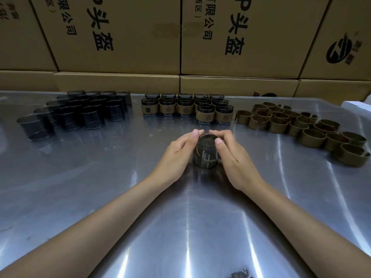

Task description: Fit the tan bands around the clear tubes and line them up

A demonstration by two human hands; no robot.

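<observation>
A dark clear tube (205,155) stands on the metal table (100,187) at the centre. A tan band seems to sit round its lower half, seen only dimly through the glass. My left hand (177,151) and my right hand (233,155) grip the tube from either side, thumbs up at its rim. Several bare tubes (80,113) stand grouped at the back left. Several banded tubes (186,107) stand in rows at the back centre. Loose tan bands (297,123) lie at the back right.
Stacked cardboard boxes (180,37) with black print form a wall behind the table. A white box corner (357,106) shows at the far right edge. A small dark mark (241,274) sits on the table near the bottom edge.
</observation>
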